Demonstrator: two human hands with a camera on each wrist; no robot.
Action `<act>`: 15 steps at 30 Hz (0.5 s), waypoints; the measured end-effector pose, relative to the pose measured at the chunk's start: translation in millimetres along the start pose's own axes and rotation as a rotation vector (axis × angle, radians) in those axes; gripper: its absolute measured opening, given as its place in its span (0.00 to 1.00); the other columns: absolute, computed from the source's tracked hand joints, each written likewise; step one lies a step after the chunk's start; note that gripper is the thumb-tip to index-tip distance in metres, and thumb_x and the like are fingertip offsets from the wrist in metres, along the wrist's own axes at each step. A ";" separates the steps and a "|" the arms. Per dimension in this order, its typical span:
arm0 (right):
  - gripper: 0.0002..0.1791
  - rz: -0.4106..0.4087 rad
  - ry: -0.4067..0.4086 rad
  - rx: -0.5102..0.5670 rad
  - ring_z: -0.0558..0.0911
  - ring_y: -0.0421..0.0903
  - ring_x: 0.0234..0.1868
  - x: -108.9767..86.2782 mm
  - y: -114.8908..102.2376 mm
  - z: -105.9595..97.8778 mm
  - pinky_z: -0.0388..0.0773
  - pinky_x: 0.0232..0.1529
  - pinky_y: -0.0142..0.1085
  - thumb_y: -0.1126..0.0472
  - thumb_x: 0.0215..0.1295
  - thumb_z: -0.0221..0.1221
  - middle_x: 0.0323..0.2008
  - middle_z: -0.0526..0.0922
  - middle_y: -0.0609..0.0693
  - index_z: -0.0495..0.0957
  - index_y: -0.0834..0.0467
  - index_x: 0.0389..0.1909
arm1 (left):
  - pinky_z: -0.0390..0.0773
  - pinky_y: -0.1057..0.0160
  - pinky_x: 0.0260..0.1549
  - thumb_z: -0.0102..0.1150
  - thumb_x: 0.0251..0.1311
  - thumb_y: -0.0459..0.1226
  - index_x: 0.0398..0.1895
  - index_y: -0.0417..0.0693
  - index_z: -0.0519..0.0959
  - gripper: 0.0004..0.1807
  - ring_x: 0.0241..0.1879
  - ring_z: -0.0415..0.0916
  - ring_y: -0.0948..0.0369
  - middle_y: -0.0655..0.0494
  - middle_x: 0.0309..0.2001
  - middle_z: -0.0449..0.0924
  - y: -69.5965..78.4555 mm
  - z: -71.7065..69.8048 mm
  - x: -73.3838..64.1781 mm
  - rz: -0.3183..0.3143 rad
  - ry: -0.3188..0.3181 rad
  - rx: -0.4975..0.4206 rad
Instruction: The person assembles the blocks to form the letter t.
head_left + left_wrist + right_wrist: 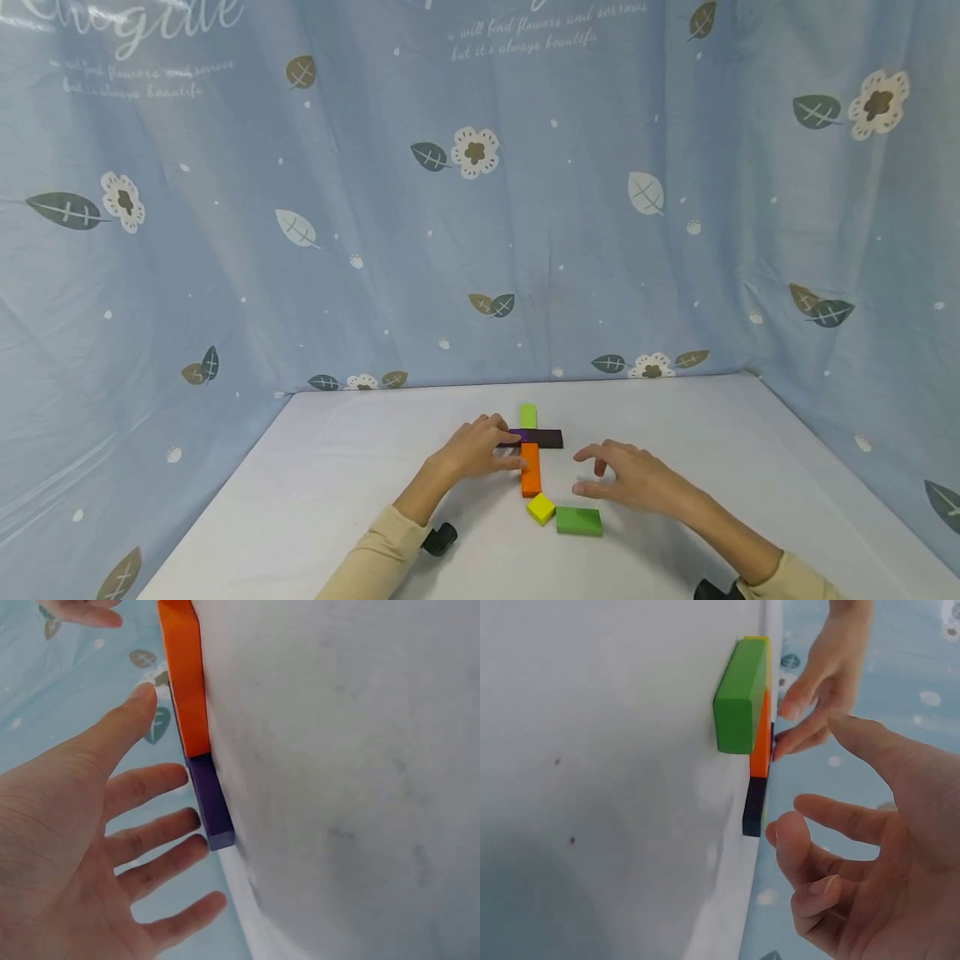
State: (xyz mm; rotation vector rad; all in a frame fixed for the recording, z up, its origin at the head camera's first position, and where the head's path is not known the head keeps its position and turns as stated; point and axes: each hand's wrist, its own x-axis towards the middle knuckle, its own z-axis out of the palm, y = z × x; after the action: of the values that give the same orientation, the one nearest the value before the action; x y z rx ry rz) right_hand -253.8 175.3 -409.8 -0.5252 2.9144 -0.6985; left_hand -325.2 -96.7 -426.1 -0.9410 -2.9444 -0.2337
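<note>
Blocks lie in a connected figure on the white table. A lime-green block [528,415] is at the far end, with a purple block [519,435] and a black block [547,438] crosswise below it. An orange block [531,472] runs toward the front, followed by a yellow block [541,509] turned cornerwise and a green block [579,522]. My left hand [472,450] hovers beside the purple and orange blocks, fingers spread; whether the fingertips touch them is unclear. To the right of the figure, my right hand [633,479] is held in the air, its fingers loosely bent around nothing.
White cloth covers the table [337,500]. A blue curtain [375,192] printed with leaves and flowers encloses the back and both sides. Black devices [439,540] are worn at the wrists, below the beige sleeves [378,554].
</note>
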 end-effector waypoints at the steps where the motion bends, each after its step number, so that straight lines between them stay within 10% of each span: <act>1: 0.30 0.002 0.006 0.002 0.72 0.42 0.31 -0.1 0.5 -0.2 0.69 0.32 0.37 0.38 0.56 0.66 0.36 0.79 0.46 0.79 0.50 0.55 | 0.74 0.60 0.46 0.59 0.57 0.64 0.61 0.59 0.79 0.32 0.50 0.72 0.60 0.58 0.55 0.77 -0.3 0.8 -0.5 0.004 0.003 -0.002; 15: 0.29 -0.017 0.106 -0.033 0.71 0.40 0.28 1.3 15.5 1.0 0.68 0.32 0.38 0.37 0.58 0.64 0.36 0.79 0.46 0.80 0.50 0.54 | 0.72 0.50 0.56 0.54 0.61 0.64 0.71 0.60 0.68 0.37 0.60 0.69 0.55 0.55 0.63 0.71 -3.7 -3.7 -17.4 0.014 0.007 0.013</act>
State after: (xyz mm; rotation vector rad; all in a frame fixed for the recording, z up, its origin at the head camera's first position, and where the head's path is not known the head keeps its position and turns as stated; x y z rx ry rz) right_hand -259.6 187.3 -417.7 -0.5324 3.0283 -0.7022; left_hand -313.3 -110.2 -424.5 -0.9573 -2.9280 -0.2165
